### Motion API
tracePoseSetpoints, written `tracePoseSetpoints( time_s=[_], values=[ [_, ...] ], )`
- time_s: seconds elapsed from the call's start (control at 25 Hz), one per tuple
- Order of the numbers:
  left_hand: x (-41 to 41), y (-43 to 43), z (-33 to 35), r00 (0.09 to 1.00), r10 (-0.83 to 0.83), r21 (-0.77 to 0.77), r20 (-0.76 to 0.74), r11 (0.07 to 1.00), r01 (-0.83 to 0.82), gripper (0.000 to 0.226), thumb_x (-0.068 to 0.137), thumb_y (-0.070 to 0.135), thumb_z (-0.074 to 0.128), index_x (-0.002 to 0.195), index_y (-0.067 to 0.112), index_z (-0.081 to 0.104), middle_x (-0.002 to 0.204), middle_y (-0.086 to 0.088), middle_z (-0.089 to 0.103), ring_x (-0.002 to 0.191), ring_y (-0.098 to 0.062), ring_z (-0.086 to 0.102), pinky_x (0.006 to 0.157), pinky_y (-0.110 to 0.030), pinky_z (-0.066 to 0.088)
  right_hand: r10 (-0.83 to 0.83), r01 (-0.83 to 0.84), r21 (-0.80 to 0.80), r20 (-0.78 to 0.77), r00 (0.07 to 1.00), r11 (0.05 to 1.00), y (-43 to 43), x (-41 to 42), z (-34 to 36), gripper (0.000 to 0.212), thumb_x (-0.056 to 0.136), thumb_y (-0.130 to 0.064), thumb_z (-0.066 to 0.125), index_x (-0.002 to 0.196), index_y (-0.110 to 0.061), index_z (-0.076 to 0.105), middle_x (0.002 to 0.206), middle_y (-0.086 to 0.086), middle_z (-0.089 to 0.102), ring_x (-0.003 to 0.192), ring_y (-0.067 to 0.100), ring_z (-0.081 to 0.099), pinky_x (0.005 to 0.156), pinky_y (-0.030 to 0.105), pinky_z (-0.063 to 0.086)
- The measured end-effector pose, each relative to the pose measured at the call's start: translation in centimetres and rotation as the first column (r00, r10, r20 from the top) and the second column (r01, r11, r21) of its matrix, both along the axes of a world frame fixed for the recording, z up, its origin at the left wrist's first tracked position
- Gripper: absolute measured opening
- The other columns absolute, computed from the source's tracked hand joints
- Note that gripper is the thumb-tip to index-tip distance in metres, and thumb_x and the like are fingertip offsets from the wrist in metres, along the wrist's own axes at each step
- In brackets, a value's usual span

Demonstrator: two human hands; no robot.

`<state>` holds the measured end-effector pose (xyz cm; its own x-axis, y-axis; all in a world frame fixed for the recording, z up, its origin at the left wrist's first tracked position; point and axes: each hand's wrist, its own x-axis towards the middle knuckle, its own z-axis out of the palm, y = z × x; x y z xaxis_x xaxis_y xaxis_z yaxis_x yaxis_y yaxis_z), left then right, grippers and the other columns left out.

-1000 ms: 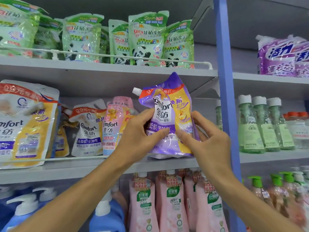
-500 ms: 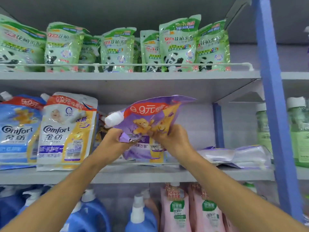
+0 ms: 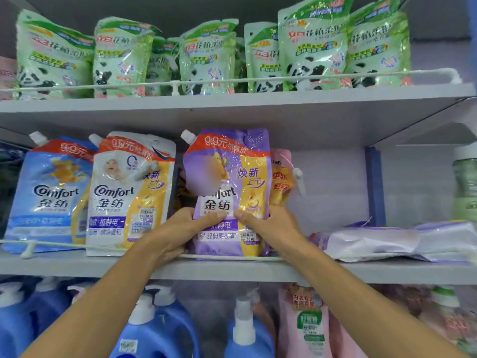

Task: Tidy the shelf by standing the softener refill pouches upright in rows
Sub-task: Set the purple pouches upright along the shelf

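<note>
Purple softener pouch point(image 3: 228, 192) stands upright on the middle shelf point(image 3: 232, 271), its base just behind the white front rail point(image 3: 232, 257) and its spout at the upper left. Both hands hold it low on the front: the left hand point(image 3: 178, 228) wraps its lower left edge, the right hand point(image 3: 271, 226) its lower right, and the fingers point(image 3: 216, 217) of both press on the label. To its left stand a white-and-yellow pouch point(image 3: 129, 195) and a blue pouch point(image 3: 51, 197). A pink pouch point(image 3: 281, 177) stands just behind it on the right. Farther right, purple pouches point(image 3: 400, 241) lie flat on the shelf.
</note>
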<state>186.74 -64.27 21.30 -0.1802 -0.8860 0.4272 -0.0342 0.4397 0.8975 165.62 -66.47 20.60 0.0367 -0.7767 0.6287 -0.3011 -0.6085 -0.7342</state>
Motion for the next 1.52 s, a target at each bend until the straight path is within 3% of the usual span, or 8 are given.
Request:
tracePoseSetpoints(
  time_s=[0.28,0.52,0.72,0.92,1.04,1.16,1.32,1.52],
  values=[
    [0.3,0.4,-0.5,0.952,0.306,-0.256,0.017,0.922,-0.291,0.019,0.085,0.029,0.086,0.099,0.020,0.077,0.093,0.003,0.083,0.085,-0.016,0.080,0.073,-0.032,0.065,0.076,-0.075,0.011,-0.215,0.974,0.997,0.9,0.1,0.1,0.044,0.069,-0.053,0.090,0.106,-0.030,0.079,0.096,-0.012,0.081,0.090,0.011,0.077,0.087,0.043,0.063],
    [1.0,-1.2,-0.8,0.873,0.484,-0.240,-0.063,0.841,-0.484,0.025,0.082,0.024,0.089,0.101,0.017,0.074,0.100,0.000,0.079,0.090,-0.020,0.077,0.083,-0.040,0.064,-0.138,0.140,-0.012,-0.260,0.956,0.990,0.6,2.8,0.5,0.036,0.071,-0.050,0.091,0.084,-0.021,0.074,0.080,-0.009,0.074,0.079,0.013,0.069,0.058,0.022,0.046],
    [1.5,-2.0,-1.5,0.880,0.468,-0.242,-0.084,0.847,-0.474,0.034,0.091,0.023,0.080,0.121,0.008,0.072,0.103,0.003,0.078,0.092,-0.014,0.075,0.075,-0.028,0.060,-0.081,0.087,0.011,-0.240,0.967,0.996,-0.2,4.0,0.4,0.035,0.073,-0.045,0.091,0.090,-0.018,0.075,0.088,-0.007,0.076,0.082,0.011,0.070,0.077,0.029,0.057],
    [1.4,-1.2,-1.4,0.801,0.595,-0.290,0.065,0.779,-0.556,0.039,0.096,0.038,0.074,0.126,0.014,0.068,0.120,-0.002,0.075,0.105,-0.024,0.072,0.094,-0.048,0.060,-0.195,0.184,-0.080,-0.173,0.965,0.980,-0.1,3.3,0.2,0.046,0.071,-0.049,0.089,0.103,-0.019,0.074,0.102,-0.001,0.077,0.091,0.018,0.073,0.082,0.038,0.062],
    [0.9,0.2,-0.4,0.726,0.668,-0.347,0.164,0.728,-0.591,0.031,0.100,0.037,0.068,0.116,0.011,0.067,0.108,-0.003,0.073,0.094,-0.025,0.068,0.070,-0.036,0.054,-0.215,0.179,-0.149,-0.269,0.939,0.972,1.1,1.9,1.2,0.032,0.083,-0.049,0.079,0.095,-0.020,0.071,0.093,-0.005,0.075,0.086,0.014,0.070,0.078,0.036,0.061],
    [-0.1,2.1,1.3,0.577,0.735,-0.450,0.356,0.676,-0.583,0.039,0.103,0.042,0.060,0.097,0.004,0.058,0.084,-0.007,0.061,0.083,-0.029,0.060,0.060,-0.034,0.039,-0.239,0.123,-0.265,-0.466,0.852,0.956,2.8,0.2,2.6,0.039,0.095,-0.051,0.065,0.077,-0.017,0.065,0.076,-0.006,0.066,0.073,0.012,0.061,0.071,0.035,0.054],
    [-2.5,4.1,2.3,0.248,0.789,-0.634,0.562,0.604,-0.483,0.046,0.104,0.054,0.050,0.094,0.010,0.048,0.097,-0.014,0.057,0.092,-0.035,0.058,0.074,-0.042,0.047,-0.290,0.043,-0.337,-0.731,0.618,0.940,4.5,-1.6,3.9,0.057,0.092,-0.068,0.042,0.101,-0.019,0.071,0.096,0.000,0.074,0.089,0.023,0.066,0.082,0.047,0.057],
    [-8.2,5.3,4.2,0.273,0.665,-0.633,0.695,0.746,-0.207,0.047,0.105,0.052,0.047,0.095,0.009,0.062,0.101,-0.013,0.064,0.097,-0.034,0.062,0.082,-0.045,0.052,-0.284,0.152,-0.244,-0.884,0.371,0.958,7.3,-5.9,5.6,0.053,0.101,-0.063,0.043,0.099,-0.014,0.064,0.106,0.011,0.067,0.099,0.032,0.058,0.088,0.043,0.051]
  ],
)
